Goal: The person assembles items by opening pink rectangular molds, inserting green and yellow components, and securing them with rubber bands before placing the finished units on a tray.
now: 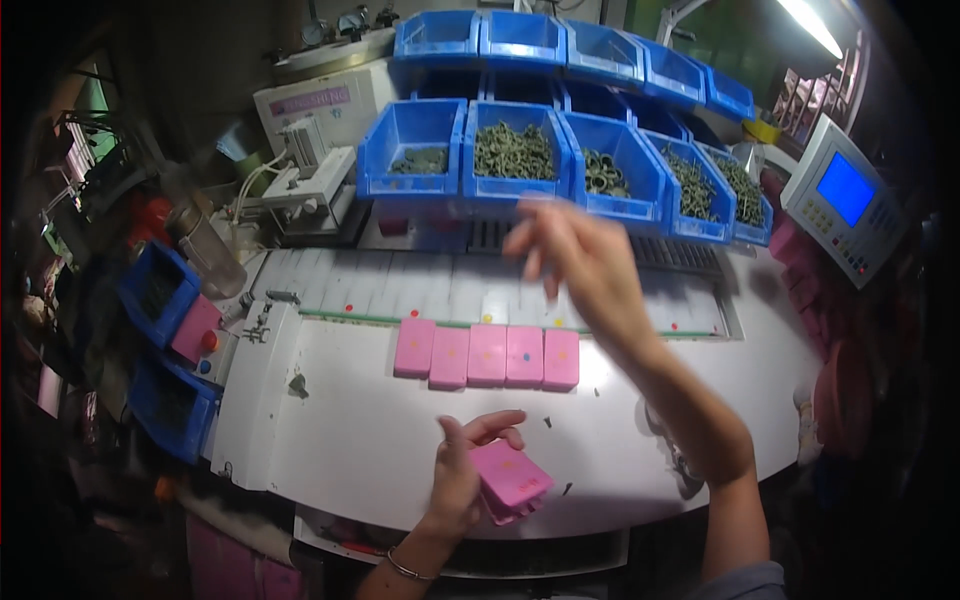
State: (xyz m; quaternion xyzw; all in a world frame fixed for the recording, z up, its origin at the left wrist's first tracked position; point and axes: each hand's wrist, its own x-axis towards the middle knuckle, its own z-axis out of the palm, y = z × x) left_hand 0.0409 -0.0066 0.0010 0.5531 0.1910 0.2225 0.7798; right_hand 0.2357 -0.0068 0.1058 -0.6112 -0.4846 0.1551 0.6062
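My left hand is at the front of the white worktop, thumb up, with a small pink box against its fingers. The box is tilted, and a second pink layer with an uneven edge shows beneath its top face. My right hand is raised in front of the blue bins, slightly blurred. Its fingers hang loosely apart and I see nothing between them. Beyond my left hand, a row of several pink boxes lies side by side, each with a small coloured mark.
Blue bins with small greenish metal parts stand in tiers at the back. A control panel with a blue screen is at the right. More blue bins sit at the left. Small screws lie loose on the worktop.
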